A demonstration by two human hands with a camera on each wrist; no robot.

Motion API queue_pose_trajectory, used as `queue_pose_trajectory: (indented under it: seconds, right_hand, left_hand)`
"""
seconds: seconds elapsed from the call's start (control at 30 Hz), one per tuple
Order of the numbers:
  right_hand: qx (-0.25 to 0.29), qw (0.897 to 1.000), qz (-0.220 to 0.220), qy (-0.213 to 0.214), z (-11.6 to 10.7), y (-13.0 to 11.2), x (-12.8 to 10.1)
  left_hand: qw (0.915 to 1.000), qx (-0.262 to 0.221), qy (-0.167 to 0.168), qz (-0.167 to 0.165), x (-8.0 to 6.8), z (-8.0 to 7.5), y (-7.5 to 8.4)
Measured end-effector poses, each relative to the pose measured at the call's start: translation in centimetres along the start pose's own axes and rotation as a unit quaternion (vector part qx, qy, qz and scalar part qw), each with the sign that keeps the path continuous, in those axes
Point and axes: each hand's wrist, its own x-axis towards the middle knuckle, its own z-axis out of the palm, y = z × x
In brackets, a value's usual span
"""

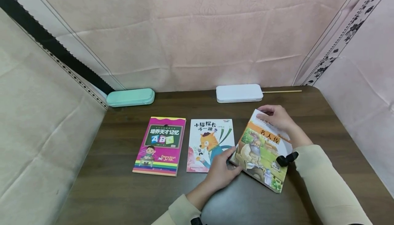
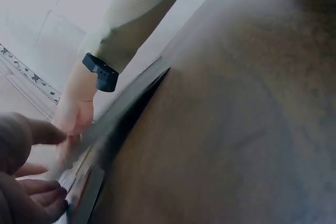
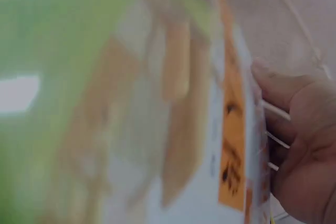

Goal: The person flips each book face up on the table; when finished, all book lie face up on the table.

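Step in hand: positioning, as I judge it; both hands hold the illustrated paperback book with the orange title band and green garden scene (image 1: 263,151), lifted at a tilt above the dark wood-grain table (image 1: 117,190).
Left hand: left hand (image 1: 220,172) pinches the book's near-left edge, fingers curled round it.
Right hand: right hand (image 1: 277,117) grips the far top edge, fingers wrapped over it; the right wrist view shows the cover close and blurred.
Where the book is: right of the row, its left edge just over the white cat-detective picture book (image 1: 210,145), its near corner low to the table.
Next move calls for: probably lowering it flat beside the white book, square to the row, without lapping over that cover.
Around: pink rainbow-striped ABC workbook (image 1: 160,145) lies leftmost; mint-green pencil case (image 1: 130,97) and white pencil case (image 1: 239,93) sit along the far edge, a thin wooden stick (image 1: 281,91) beside the white case.
In the way: only the white book's right margin, near the left hand.
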Motion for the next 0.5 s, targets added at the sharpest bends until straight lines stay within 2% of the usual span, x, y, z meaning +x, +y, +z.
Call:
queue_pose_trajectory:
  seconds: [0.07, 0.17, 0.37, 0.5]
  right_hand:
    - [-0.012, 1.0, 0.004, -0.009, 0.3, 0.0, -0.1]
    - [-0.027, 0.999, 0.011, -0.012, 0.3, 0.1, -1.0]
    - [-0.082, 0.996, 0.033, 0.002, -0.9, 1.7, -3.9]
    - [-0.121, 0.991, 0.043, 0.028, -1.7, 3.1, -6.2]
  left_hand:
    - [0.9993, 0.035, -0.003, 0.016, 0.2, -0.1, 0.0]
    - [0.9989, 0.036, -0.018, 0.025, 0.6, -0.2, 0.1]
    - [0.9987, 0.026, -0.044, 0.005, 1.1, -0.3, 0.3]
    - [0.9984, 0.03, -0.049, -0.004, 1.5, -0.2, 0.4]
